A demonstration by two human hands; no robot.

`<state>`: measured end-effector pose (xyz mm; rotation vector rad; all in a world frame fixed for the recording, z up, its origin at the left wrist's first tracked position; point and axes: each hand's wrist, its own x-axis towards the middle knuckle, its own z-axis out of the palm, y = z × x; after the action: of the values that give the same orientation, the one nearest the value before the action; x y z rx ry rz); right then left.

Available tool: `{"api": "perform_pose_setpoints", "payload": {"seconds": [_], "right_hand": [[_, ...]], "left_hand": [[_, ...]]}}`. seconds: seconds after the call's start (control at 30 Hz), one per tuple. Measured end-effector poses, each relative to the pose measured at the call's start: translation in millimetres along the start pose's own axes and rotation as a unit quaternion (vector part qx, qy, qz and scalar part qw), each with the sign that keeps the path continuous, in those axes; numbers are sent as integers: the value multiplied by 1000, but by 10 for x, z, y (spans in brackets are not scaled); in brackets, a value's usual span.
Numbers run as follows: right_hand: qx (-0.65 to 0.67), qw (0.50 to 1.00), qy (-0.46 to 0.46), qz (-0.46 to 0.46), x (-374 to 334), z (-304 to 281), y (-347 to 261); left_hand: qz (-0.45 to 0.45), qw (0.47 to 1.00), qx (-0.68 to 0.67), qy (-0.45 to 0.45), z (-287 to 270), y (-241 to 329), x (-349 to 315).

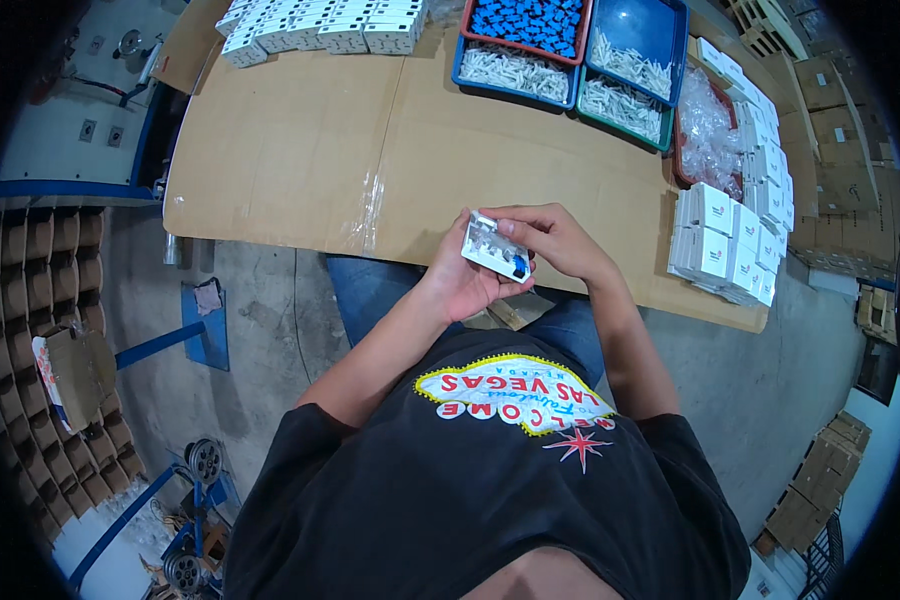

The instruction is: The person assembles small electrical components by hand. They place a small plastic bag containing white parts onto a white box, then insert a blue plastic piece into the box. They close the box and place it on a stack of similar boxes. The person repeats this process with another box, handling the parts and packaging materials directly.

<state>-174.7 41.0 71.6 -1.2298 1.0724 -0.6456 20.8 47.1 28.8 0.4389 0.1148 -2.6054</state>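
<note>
Just beyond my lap, at the table's near edge, my two hands meet around a small white box (pixel 477 257). It looks shallow, with shiny clear plastic and white pieces inside and a dark blue piece (pixel 519 267) at its lower right corner. My left hand (pixel 456 278) cradles the box from below and the left, fingers curled around it. From the right, my right hand (pixel 560 243) closes over the upper edge, its thumb pressed on the plastic. The right fingertips are partly hidden behind the box.
A cardboard-covered table (pixel 300 150) spans the front. White boxes (pixel 320 28) line its far left, and more white boxes (pixel 715 235) are stacked at right. Toward the back are a red tray of blue parts (pixel 527 25), trays of white pieces (pixel 515 75), and clear plastic bags (pixel 708 125).
</note>
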Motion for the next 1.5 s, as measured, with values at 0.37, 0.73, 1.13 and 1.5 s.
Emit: {"api": "perform_pose_setpoints", "payload": {"seconds": [0.37, 0.73, 1.13, 1.5], "right_hand": [[-7, 1000, -17, 20, 11, -37, 69], [-7, 999, -19, 31, -30, 22, 29], [-124, 991, 18, -48, -265, 211, -142], [-215, 967, 67, -116, -468, 262, -182]], "left_hand": [[-24, 999, -37, -7, -76, -20, 7], [-18, 999, -41, 11, -43, 2, -21], [36, 994, 95, 47, 52, -56, -137], [72, 966, 204, 143, 343, -142, -132]]}}
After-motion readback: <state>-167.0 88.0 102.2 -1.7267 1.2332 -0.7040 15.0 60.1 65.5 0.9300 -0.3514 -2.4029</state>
